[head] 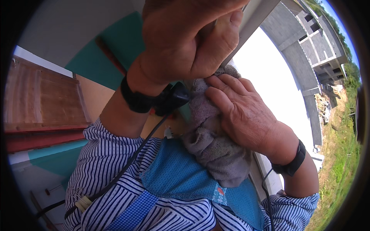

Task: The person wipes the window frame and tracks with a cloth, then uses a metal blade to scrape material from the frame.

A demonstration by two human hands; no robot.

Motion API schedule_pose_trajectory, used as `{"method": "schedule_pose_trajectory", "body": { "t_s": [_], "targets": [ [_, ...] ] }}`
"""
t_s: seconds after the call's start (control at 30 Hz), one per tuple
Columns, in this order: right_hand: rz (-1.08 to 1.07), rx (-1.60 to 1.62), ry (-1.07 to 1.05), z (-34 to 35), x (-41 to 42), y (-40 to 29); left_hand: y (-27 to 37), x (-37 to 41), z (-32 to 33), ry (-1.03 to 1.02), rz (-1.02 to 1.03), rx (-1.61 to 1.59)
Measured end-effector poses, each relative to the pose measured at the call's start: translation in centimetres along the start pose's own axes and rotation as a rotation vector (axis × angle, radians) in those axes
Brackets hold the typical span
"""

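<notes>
My left hand (185, 43) is raised at the top of the view, its fingers curled around part of the window frame (254, 26); what lies inside the grip is mostly hidden. Just below it, my right hand (245, 109) presses a bunched grey towelling cloth (216, 156) against the lower part of the frame, fingers spread over it. The cloth hangs down in folds over a blue woven apron (179, 170) on my front. One end of it pokes out beyond my fingertips.
A black device (176, 96) on my left wristband trails a cable (133, 158) across my striped sleeve. A brown wooden door (43, 95) stands at left. Outside the window, to the right, are a bright white surface (260, 72), an unfinished concrete building (315, 43) and grass (341, 167).
</notes>
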State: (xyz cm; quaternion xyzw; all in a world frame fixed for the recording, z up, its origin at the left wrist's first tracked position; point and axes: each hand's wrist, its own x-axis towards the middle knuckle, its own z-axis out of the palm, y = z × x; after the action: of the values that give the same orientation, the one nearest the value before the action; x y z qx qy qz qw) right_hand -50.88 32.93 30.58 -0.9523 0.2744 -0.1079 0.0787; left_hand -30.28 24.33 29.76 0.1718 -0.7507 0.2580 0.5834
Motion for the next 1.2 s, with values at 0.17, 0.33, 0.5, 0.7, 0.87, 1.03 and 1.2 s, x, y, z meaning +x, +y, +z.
{"method": "schedule_pose_trajectory", "body": {
  "t_s": [0.17, 0.33, 0.5, 0.7, 0.87, 1.03, 1.2],
  "targets": [
    [0.066, 0.076, -0.174, -1.0, 1.6, -0.1, -0.2, -0.2, -0.2, -0.004, -0.003, 0.004],
    [0.092, 0.072, -0.258, -1.4, 0.3, -0.2, 0.3, -0.2, 0.0, 0.005, -0.007, -0.017],
    [-0.02, 0.052, -0.105, -0.5, 0.2, -0.4, 0.3, -0.5, 0.2, 0.008, -0.013, -0.033],
    [0.032, 0.026, -0.14, -0.5, 0.9, -1.1, 0.5, -0.6, 0.3, 0.008, -0.02, -0.049],
    [0.061, -0.045, -0.228, -1.0, 1.3, -1.6, 0.5, -0.8, 0.1, 0.004, -0.024, -0.054],
    [0.0, 0.116, -0.13, -0.5, 0.6, 0.0, 0.7, -0.8, 0.3, 0.012, -0.038, -0.067],
    [0.198, 0.43, -0.23, -1.2, 0.5, -0.4, 0.8, -0.9, 0.3, 0.009, -0.044, -0.08]
  ]
}}
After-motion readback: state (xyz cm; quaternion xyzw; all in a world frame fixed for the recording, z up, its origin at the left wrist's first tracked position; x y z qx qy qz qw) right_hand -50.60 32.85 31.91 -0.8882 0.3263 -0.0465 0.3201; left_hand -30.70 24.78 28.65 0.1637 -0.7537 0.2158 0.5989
